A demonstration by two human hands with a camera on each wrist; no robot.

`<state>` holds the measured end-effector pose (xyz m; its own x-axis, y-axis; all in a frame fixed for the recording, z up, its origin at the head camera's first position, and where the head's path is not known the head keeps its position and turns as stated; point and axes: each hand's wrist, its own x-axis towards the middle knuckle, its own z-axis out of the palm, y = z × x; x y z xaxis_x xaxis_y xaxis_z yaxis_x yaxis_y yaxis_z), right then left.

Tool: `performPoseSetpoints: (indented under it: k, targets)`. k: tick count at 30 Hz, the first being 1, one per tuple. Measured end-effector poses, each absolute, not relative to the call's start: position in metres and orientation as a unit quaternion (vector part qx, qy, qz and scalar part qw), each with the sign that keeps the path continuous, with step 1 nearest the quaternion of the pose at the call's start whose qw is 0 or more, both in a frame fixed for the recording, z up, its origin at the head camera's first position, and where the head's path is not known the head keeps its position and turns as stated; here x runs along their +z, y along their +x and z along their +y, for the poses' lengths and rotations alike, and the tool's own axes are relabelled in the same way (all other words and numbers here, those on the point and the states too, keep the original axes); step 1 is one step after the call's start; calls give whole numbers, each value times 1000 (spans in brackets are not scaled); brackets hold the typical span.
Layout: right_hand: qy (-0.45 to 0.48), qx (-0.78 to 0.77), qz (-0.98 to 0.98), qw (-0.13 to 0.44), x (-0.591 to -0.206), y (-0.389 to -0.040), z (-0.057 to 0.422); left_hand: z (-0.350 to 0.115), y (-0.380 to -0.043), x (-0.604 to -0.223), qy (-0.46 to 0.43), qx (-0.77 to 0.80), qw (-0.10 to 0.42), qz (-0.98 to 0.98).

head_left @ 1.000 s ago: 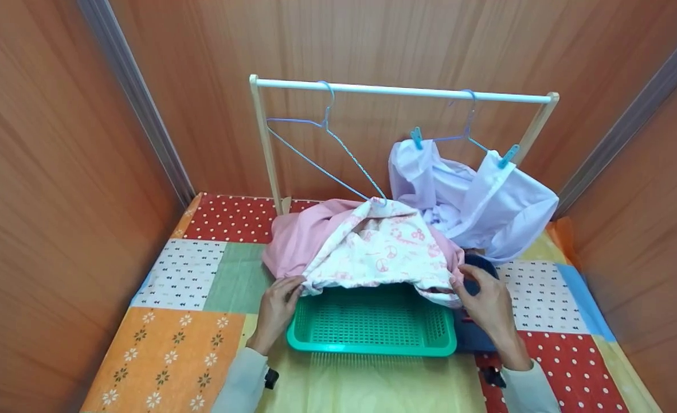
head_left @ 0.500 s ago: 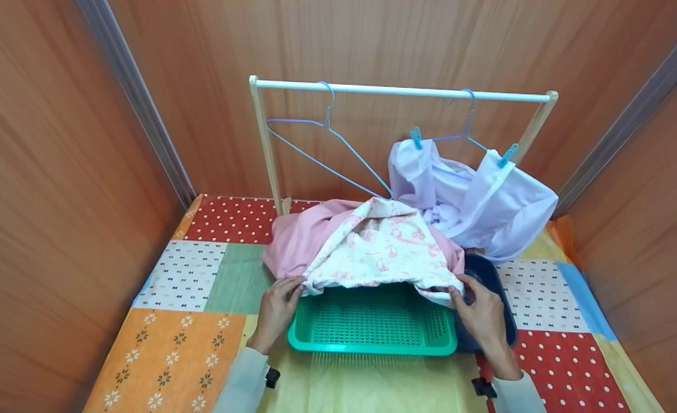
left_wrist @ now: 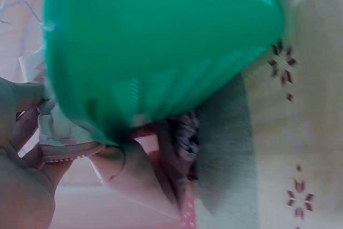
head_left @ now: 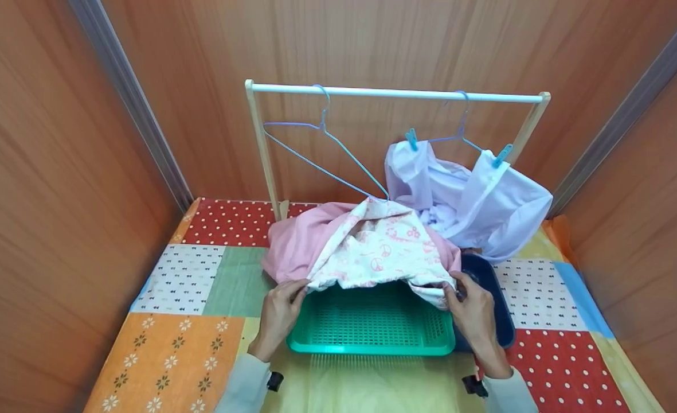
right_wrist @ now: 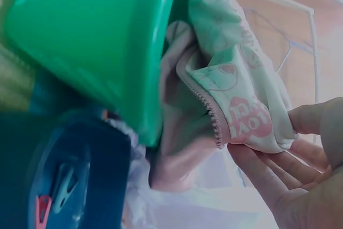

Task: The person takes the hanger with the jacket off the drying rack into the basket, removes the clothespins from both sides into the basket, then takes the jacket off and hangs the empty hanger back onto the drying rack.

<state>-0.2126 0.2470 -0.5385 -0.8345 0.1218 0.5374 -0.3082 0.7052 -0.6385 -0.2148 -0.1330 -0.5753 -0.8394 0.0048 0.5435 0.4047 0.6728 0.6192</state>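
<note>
A pink garment with a white, pink-printed lining (head_left: 381, 252) is spread over the back part of a green perforated basket (head_left: 372, 347). My left hand (head_left: 278, 312) pinches the garment's near left corner between thumb and fingers. At the near right corner, my right hand (head_left: 473, 310) pinches the edge in the same way. In the right wrist view, a zipper (right_wrist: 211, 112) runs along the printed lining (right_wrist: 249, 116) close to my fingertips. Folds hide most of the garment's far side.
A rack with a white rod (head_left: 395, 93) stands behind. An unloaded hanger (head_left: 349, 155) dips behind the garment; another hanger carries a lavender cloth (head_left: 487, 201) clipped by blue pegs (head_left: 503, 155). A dark blue tray (head_left: 504, 321), right of the basket, holds clothespins (right_wrist: 65, 186).
My right hand has shifted left and its fingers have closed on the garment's right corner, uncovering more of the blue tray. My left hand keeps its pinch. The hanger swayed slightly.
</note>
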Motion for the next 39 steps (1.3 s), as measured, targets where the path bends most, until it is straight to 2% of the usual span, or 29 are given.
performPoseSetpoints:
  k: [10,21,30,36,39]
  targets:
    - [81,405,-874,255,-542,-205,217,-100,-204,-555,-150,-373,276,-873]
    - [148,364,-884,252,-564,-202,175,-60,-194,-559,-177,-339,284,-879]
    - [174,305,-912,212,-576,-200,157,-36,-190,-570,-197,-298,224,-907]
    - [189,248,-944,111,-580,-200,156,-33,-190,-579,-219,-239,137,-936]
    - [189,235,-951,66,-576,-199,158,-35,-189,-579,-222,-231,110,-941]
